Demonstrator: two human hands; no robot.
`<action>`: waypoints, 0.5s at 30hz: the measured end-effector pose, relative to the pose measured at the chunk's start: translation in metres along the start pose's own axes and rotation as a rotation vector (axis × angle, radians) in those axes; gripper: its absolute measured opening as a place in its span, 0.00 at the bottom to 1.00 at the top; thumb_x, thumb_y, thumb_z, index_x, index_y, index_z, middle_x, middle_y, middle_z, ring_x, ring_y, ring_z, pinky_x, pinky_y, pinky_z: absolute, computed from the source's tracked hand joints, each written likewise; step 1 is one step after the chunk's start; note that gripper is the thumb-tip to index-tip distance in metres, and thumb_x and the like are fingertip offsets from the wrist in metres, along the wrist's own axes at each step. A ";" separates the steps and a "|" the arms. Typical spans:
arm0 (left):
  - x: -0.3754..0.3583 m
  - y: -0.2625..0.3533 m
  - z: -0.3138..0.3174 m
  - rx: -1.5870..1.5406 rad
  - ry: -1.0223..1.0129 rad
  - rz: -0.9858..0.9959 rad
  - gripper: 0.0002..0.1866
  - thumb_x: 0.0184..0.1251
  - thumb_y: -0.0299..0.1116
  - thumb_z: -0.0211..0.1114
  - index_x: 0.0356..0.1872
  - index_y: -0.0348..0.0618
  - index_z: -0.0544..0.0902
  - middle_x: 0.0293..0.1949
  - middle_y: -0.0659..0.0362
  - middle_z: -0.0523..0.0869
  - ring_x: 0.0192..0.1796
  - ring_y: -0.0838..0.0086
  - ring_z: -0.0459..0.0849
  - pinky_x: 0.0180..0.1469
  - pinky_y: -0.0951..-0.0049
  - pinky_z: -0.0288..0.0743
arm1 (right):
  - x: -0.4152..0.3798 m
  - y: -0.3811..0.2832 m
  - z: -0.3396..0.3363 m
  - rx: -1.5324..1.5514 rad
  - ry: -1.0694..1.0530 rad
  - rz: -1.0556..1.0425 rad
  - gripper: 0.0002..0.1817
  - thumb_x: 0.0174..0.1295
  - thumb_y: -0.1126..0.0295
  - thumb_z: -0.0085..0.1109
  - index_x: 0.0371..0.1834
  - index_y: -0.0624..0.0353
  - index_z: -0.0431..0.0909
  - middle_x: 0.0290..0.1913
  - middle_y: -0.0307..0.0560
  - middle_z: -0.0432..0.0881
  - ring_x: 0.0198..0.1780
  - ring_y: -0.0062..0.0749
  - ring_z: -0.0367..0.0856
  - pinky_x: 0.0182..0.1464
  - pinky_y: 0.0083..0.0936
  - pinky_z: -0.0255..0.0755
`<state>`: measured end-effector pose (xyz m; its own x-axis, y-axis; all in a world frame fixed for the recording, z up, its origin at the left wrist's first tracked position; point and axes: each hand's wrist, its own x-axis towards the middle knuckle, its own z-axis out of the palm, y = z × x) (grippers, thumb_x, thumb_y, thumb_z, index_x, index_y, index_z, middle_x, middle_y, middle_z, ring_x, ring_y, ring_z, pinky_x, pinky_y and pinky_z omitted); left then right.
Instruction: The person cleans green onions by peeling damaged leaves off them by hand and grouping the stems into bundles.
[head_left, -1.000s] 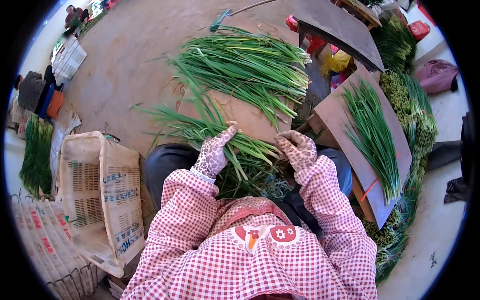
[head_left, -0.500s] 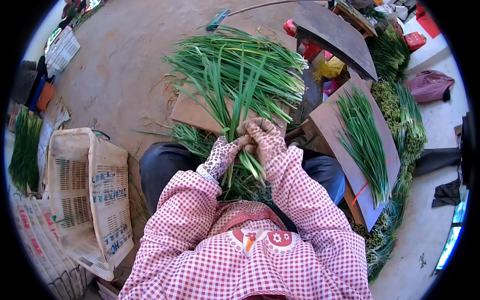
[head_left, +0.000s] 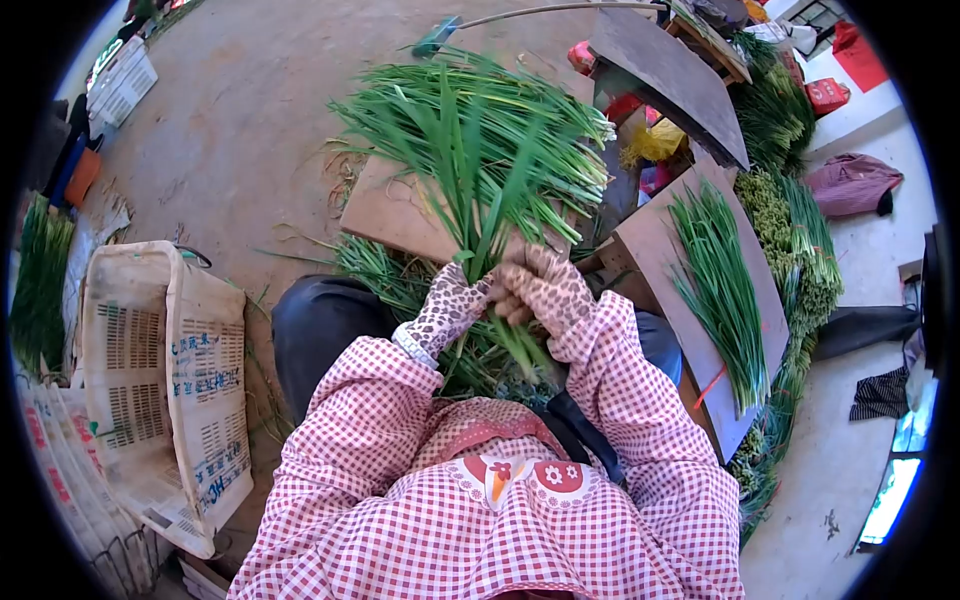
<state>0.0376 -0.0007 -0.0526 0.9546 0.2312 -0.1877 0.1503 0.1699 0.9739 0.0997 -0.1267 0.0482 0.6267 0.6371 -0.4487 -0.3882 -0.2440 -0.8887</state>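
Observation:
Between my knees, my left hand (head_left: 452, 308) and my right hand (head_left: 541, 287), both in spotted gloves, are closed around a small bunch of chives (head_left: 480, 225). Its long flat leaves fan up and away from me, partly smeared by motion. The pale stem ends point down below my right hand. Just ahead, a large heap of chives (head_left: 480, 120) lies on a low brown board (head_left: 390, 213), stem ends to the right. Loose leaves (head_left: 385, 270) lie under the board's near edge and below my hands.
On my right, a tilted board (head_left: 650, 222) carries a sorted pile of chives (head_left: 722, 295) beside a red tie (head_left: 711, 386). More bundled greens (head_left: 810, 255) line the wall. At left stands a plastic crate (head_left: 210, 385). A dark stool-like panel (head_left: 670, 75) and a broom head (head_left: 437, 37) lie ahead.
The bunch in my hands has shifted slightly, its leaves blurred and its stem ends swung a little right. My right hand has moved slightly right. The whole view has tilted a little.

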 end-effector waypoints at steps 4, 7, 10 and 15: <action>0.001 0.000 0.003 -0.317 -0.027 -0.071 0.14 0.62 0.21 0.55 0.49 0.38 0.71 0.40 0.60 0.78 0.41 0.76 0.76 0.42 0.76 0.73 | 0.011 -0.015 0.009 0.158 0.201 -0.149 0.07 0.63 0.66 0.52 0.35 0.58 0.71 0.28 0.42 0.79 0.24 0.23 0.78 0.23 0.16 0.72; -0.003 0.023 0.000 -0.064 -0.029 -0.053 0.13 0.63 0.29 0.58 0.48 0.36 0.74 0.39 0.57 0.80 0.39 0.76 0.79 0.42 0.75 0.75 | 0.011 -0.017 -0.005 0.238 0.147 -0.232 0.07 0.63 0.67 0.51 0.36 0.59 0.71 0.27 0.41 0.77 0.23 0.22 0.76 0.24 0.18 0.72; -0.005 0.034 -0.005 -0.237 0.026 -0.029 0.15 0.61 0.36 0.60 0.46 0.38 0.75 0.35 0.58 0.81 0.36 0.76 0.80 0.39 0.74 0.77 | -0.005 -0.028 -0.016 0.151 0.091 -0.194 0.08 0.63 0.68 0.50 0.38 0.62 0.70 0.27 0.45 0.79 0.22 0.24 0.77 0.24 0.20 0.75; 0.000 0.045 -0.034 -0.794 0.196 -0.071 0.14 0.62 0.40 0.58 0.46 0.45 0.78 0.30 0.60 0.78 0.29 0.76 0.78 0.32 0.71 0.77 | -0.032 -0.019 -0.068 -0.152 0.259 -0.256 0.14 0.61 0.65 0.53 0.48 0.59 0.70 0.33 0.47 0.78 0.33 0.25 0.77 0.35 0.21 0.74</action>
<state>0.0354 0.0392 -0.0129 0.8765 0.3450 -0.3356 -0.0882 0.8006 0.5926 0.1328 -0.1920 0.0732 0.8477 0.4903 -0.2024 -0.1049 -0.2191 -0.9700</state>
